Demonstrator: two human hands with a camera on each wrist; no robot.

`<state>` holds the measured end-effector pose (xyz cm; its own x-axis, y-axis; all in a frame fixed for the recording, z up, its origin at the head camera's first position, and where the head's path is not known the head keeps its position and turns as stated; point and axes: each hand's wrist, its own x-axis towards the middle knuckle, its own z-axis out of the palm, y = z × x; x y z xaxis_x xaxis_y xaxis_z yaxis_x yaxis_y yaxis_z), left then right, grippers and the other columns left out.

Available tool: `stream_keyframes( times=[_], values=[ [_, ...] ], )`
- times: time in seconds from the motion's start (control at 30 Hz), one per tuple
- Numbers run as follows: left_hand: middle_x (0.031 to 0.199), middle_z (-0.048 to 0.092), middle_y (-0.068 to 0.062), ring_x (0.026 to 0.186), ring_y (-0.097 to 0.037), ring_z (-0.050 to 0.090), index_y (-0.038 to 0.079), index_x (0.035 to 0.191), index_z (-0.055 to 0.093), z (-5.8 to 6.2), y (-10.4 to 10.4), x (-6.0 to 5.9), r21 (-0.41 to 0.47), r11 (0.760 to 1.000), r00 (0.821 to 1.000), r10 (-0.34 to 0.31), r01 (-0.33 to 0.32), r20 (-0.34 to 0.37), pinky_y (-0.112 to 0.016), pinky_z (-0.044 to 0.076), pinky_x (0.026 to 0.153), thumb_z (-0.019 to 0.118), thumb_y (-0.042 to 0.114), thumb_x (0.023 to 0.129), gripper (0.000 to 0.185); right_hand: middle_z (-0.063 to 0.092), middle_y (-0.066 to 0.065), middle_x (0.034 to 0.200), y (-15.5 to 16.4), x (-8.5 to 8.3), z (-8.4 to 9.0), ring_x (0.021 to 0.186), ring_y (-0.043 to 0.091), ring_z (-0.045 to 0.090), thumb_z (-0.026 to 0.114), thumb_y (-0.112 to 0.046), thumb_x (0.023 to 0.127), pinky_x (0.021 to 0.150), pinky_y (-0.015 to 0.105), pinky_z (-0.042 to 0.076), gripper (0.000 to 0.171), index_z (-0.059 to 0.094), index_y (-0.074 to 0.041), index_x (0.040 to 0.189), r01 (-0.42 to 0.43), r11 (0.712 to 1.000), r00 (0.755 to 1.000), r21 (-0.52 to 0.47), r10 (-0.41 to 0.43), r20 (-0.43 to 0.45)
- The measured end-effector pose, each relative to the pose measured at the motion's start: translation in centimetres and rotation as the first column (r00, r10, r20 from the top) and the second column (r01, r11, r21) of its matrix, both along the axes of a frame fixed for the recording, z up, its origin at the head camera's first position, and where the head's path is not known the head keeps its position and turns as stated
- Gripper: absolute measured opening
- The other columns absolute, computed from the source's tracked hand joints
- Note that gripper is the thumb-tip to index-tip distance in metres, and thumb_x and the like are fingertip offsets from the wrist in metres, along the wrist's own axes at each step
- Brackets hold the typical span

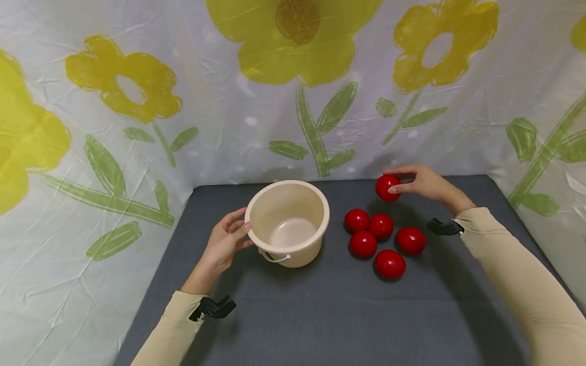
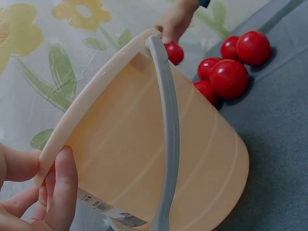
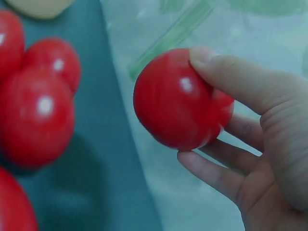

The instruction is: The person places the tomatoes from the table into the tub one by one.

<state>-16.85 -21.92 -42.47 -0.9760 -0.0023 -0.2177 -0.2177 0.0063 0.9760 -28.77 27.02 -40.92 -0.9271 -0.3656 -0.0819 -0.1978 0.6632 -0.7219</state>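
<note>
My left hand pinches the rim of a cream bucket at its left side, thumb on one face and fingers on the other. The bucket stands on the dark table, its inside bare in the head view, its pale handle hanging down the side. Over the table's far right part, my right hand holds a shiny red ball between thumb and fingers, raised above the surface. Several more red balls lie grouped between the bucket and my right forearm.
The dark cloth-covered table ends at a flower-printed curtain behind and at both sides. A single red ball lies nearest the front of the group. A printed label is stuck on the bucket's side.
</note>
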Motion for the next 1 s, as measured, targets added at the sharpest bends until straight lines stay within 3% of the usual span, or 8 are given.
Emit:
stream_keyframes(
  times=[0.17, 0.47, 0.6, 0.83, 1.0],
  values=[
    [0.098, 0.059, 0.001, 0.074, -0.006, 0.065, 0.008, 0.149, 0.04, 0.0, 0.1, 0.0, 0.012, 1.0, 1.0, 0.001, -0.001, -0.003, -0.024, 0.059, 0.067, 0.057, 0.004, 0.098, 0.053, 0.062, 0.007, 0.139, -1.8, 0.1, 1.2, 0.116, 0.016, 0.062, 0.076, -0.029, 0.088, 0.081, 0.02, 0.053, 0.052, 0.061, -0.021, 0.137, -0.02, 0.997, 1.0, -0.075, 0.019, -0.009],
    [0.098, 0.059, 0.001, 0.075, -0.006, 0.065, 0.008, 0.149, 0.04, -0.1, 0.1, 0.1, 0.009, 1.0, 1.0, 0.0, 0.0, -0.001, -0.024, 0.059, 0.067, 0.057, 0.003, 0.099, 0.053, 0.062, 0.004, 0.139, -5.8, -0.3, 2.9, 0.116, 0.016, 0.062, 0.075, -0.031, 0.088, 0.082, 0.025, 0.054, 0.05, 0.061, -0.025, 0.136, -0.099, 0.987, 0.995, -0.13, 0.097, -0.024],
    [0.098, 0.058, 0.001, 0.075, -0.006, 0.065, 0.007, 0.149, 0.04, 0.0, 0.1, 0.1, 0.005, 1.0, 1.0, 0.002, -0.002, -0.004, -0.024, 0.06, 0.067, 0.057, 0.004, 0.099, 0.053, 0.062, 0.005, 0.138, -7.7, -0.7, 4.0, 0.114, 0.019, 0.064, 0.077, -0.027, 0.087, 0.082, 0.029, 0.056, 0.049, 0.062, -0.024, 0.134, -0.15, 0.972, 0.989, -0.18, 0.148, -0.024],
    [0.1, 0.058, -0.002, 0.074, -0.005, 0.065, 0.007, 0.149, 0.04, 0.0, 0.1, 0.1, 0.012, 1.0, 1.0, 0.004, -0.004, -0.001, -0.023, 0.059, 0.066, 0.057, 0.003, 0.098, 0.053, 0.062, 0.002, 0.139, -11.2, -1.1, 5.8, 0.126, 0.019, 0.059, 0.078, -0.022, 0.086, 0.093, 0.03, 0.054, 0.049, 0.064, -0.022, 0.133, -0.233, 0.938, 0.971, -0.256, 0.238, -0.011],
    [0.1, 0.059, -0.001, 0.074, -0.005, 0.064, 0.007, 0.149, 0.04, 0.0, 0.1, 0.1, 0.011, 1.0, 1.0, 0.007, -0.007, -0.003, -0.023, 0.059, 0.065, 0.056, 0.002, 0.099, 0.053, 0.066, 0.001, 0.134, -13.6, -1.5, 6.9, 0.124, 0.017, 0.061, 0.08, -0.02, 0.084, 0.089, 0.03, 0.056, 0.05, 0.065, -0.022, 0.131, -0.3, 0.905, 0.951, -0.301, 0.309, -0.015]
  ],
)
